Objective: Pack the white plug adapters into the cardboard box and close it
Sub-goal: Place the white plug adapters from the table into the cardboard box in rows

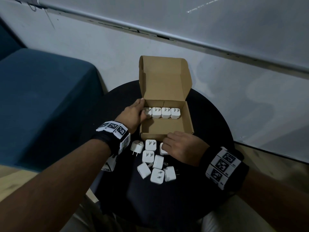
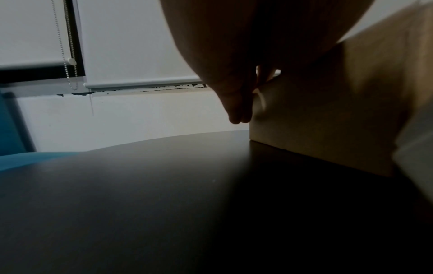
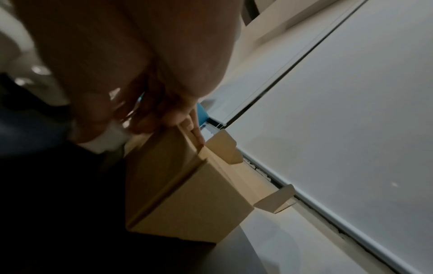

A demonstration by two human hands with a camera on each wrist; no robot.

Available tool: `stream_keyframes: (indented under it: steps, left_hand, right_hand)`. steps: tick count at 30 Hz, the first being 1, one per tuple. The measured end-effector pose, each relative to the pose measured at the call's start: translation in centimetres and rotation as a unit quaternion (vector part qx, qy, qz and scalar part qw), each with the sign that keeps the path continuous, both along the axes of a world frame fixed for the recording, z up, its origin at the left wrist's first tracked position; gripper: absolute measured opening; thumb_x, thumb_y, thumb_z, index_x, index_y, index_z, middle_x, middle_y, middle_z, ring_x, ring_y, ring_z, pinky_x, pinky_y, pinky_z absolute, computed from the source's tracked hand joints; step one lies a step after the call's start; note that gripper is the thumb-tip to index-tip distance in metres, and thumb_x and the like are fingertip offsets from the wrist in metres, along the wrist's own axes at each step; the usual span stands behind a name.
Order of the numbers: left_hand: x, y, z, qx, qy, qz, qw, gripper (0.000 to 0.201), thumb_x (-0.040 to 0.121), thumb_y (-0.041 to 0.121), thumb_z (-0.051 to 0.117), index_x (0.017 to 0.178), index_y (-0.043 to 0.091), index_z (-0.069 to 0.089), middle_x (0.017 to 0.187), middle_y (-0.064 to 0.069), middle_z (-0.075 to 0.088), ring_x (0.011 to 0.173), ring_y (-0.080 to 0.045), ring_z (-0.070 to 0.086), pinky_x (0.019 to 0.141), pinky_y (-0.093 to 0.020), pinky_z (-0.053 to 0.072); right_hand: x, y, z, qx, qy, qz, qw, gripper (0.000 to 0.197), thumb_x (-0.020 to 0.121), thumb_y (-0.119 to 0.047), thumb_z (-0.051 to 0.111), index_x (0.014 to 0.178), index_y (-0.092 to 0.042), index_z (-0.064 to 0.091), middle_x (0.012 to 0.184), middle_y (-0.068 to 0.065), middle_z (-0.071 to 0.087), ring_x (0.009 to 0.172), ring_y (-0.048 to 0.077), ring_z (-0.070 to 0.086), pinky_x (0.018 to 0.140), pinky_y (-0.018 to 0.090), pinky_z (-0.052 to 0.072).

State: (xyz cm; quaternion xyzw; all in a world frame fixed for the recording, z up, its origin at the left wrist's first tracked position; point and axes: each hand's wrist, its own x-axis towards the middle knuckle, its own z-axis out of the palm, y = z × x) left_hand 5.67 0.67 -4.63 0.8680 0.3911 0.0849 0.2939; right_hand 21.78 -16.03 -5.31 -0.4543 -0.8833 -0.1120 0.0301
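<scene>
We see two bare arms with no sleeves. The left hand [image 1: 133,114] and the right hand [image 1: 182,149] wear no gloves. Each wrist has a black band. White squares with black blocky marks sit on the left band [image 1: 112,131] and the right band [image 1: 223,166].

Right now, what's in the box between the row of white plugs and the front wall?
Nothing: in the head view, bare cardboard floor lies between the row of white plugs and the box's front wall.
</scene>
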Motion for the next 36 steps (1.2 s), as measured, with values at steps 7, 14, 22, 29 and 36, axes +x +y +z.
stream_keyframes:
  steps: [7, 14, 22, 29, 36]
  left_hand:
    - [-0.1, -0.1, 0.3, 0.000, 0.004, -0.006, 1.000, 0.052, 0.097, 0.025, 0.040, 0.145, 0.008, 0.027, 0.153, -0.009, 0.028, 0.135, -0.031, 0.037, 0.111, -0.039, 0.032]
    - [0.1, -0.2, 0.0, -0.004, 0.008, -0.006, 1.000, 0.051, 0.099, 0.026, 0.034, 0.147, 0.011, 0.022, 0.155, -0.008, 0.022, 0.135, -0.031, 0.036, 0.110, -0.038, 0.031]
    - [0.0, 0.1, -0.3, -0.009, 0.016, -0.005, 1.000, 0.052, 0.099, 0.030, 0.028, 0.148, 0.015, 0.018, 0.157, -0.004, 0.016, 0.136, -0.032, 0.035, 0.111, -0.043, 0.031]
    - [-0.1, 0.2, -0.4, -0.003, 0.001, -0.015, 1.000, 0.051, 0.099, 0.028, 0.029, 0.147, 0.012, 0.020, 0.156, -0.005, 0.019, 0.133, -0.032, 0.038, 0.108, -0.038, 0.034]
    - [-0.1, 0.1, -0.6, -0.004, 0.004, -0.017, 1.000, 0.051, 0.100, 0.025, 0.028, 0.148, 0.010, 0.018, 0.157, -0.008, 0.016, 0.137, -0.031, 0.034, 0.111, -0.037, 0.031]
  right_hand:
    - [0.4, -0.6, 2.7, -0.180, 0.133, -0.086, 0.971, 0.025, 0.073, -0.029, 0.073, 0.088, -0.014, 0.061, 0.079, -0.001, 0.063, 0.066, 0.017, 0.060, 0.055, 0.029, 0.053]
    - [1.1, 5.8, 7.6, -0.141, 0.255, -0.304, 0.907, 0.035, 0.075, -0.038, 0.076, 0.103, -0.021, 0.062, 0.088, -0.009, 0.064, 0.076, 0.009, 0.059, 0.071, 0.026, 0.051]
    - [-1.9, 11.1, 4.0, -0.263, 0.097, -0.268, 0.922, 0.027, 0.074, -0.036, 0.075, 0.093, -0.019, 0.068, 0.095, 0.002, 0.066, 0.084, 0.020, 0.062, 0.071, 0.031, 0.051]
    - [-2.5, 11.0, 3.7, -0.268, 0.074, -0.240, 0.930, 0.031, 0.079, -0.030, 0.073, 0.101, -0.010, 0.065, 0.099, 0.010, 0.067, 0.091, 0.026, 0.062, 0.071, 0.029, 0.044]
    - [-3.5, 11.3, 3.5, -0.246, 0.061, -0.241, 0.937, 0.029, 0.088, -0.020, 0.061, 0.113, -0.005, 0.056, 0.112, 0.016, 0.064, 0.101, 0.032, 0.062, 0.077, 0.033, 0.045]
